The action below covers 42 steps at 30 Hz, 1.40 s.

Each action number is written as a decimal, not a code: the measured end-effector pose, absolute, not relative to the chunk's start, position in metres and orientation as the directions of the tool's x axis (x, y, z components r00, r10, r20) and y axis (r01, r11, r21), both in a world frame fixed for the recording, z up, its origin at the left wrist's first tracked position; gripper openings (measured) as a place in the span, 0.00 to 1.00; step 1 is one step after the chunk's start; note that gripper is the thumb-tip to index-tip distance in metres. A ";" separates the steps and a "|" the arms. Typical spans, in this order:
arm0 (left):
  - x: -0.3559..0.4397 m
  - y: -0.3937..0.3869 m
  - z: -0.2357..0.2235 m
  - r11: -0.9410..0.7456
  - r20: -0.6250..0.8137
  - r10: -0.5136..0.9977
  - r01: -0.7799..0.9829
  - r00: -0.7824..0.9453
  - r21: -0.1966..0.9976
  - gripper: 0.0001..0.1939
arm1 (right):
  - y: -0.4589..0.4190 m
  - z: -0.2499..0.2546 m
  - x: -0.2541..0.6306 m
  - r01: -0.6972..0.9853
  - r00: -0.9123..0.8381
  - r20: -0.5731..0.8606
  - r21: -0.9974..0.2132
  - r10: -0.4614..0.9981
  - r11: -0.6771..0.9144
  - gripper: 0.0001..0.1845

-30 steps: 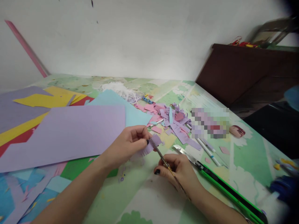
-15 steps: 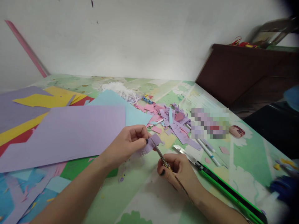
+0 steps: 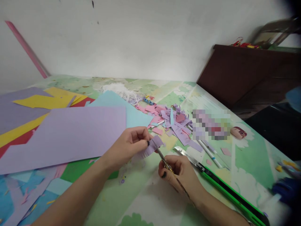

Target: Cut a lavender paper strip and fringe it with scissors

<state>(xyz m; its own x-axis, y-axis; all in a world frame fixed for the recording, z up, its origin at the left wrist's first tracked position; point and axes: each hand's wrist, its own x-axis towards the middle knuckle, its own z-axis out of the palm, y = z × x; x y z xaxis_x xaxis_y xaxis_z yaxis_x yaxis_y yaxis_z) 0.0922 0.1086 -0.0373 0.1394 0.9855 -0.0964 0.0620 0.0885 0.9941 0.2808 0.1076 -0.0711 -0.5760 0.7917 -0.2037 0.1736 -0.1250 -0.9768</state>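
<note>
My left hand (image 3: 130,144) pinches a small purple paper strip (image 3: 151,147) with a fringed edge, held just above the green patterned table (image 3: 145,201). My right hand (image 3: 181,174) is closed around small scissors (image 3: 164,161), whose blades reach up into the strip's fringe. Both forearms come in from the bottom of the view.
Large sheets of purple (image 3: 66,135), light blue (image 3: 122,105), yellow (image 3: 47,100) and red paper cover the left. A heap of purple and pink scraps (image 3: 171,122) lies beyond my hands. A green-handled utility knife (image 3: 221,182), pens (image 3: 210,152) and white string (image 3: 119,91) lie around; a dark cabinet (image 3: 249,75) stands right.
My right hand's fingers have closed in on the scissors since a second ago; the thumb tucked inward. My left hand and the strip have hardly moved.
</note>
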 end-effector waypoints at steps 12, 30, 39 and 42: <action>0.090 0.108 -0.038 0.103 -0.105 0.985 0.018 0.137 0.994 0.05 | 0.109 -0.073 0.282 0.161 -0.572 -0.198 -0.979 0.796 -0.128 0.19; 0.094 0.110 -0.038 0.053 -0.057 0.989 0.034 0.137 0.998 0.07 | 0.108 -0.074 0.281 0.149 -0.562 -0.199 -0.979 0.803 -0.139 0.18; 0.092 0.110 -0.041 0.070 -0.073 0.984 0.024 0.164 0.997 0.05 | 0.109 -0.075 0.280 0.150 -0.557 -0.188 -0.981 0.809 -0.125 0.18; 0.091 0.110 -0.041 0.071 -0.073 0.983 0.023 0.165 0.997 0.06 | 0.109 -0.075 0.280 0.148 -0.558 -0.184 -0.981 0.809 -0.121 0.18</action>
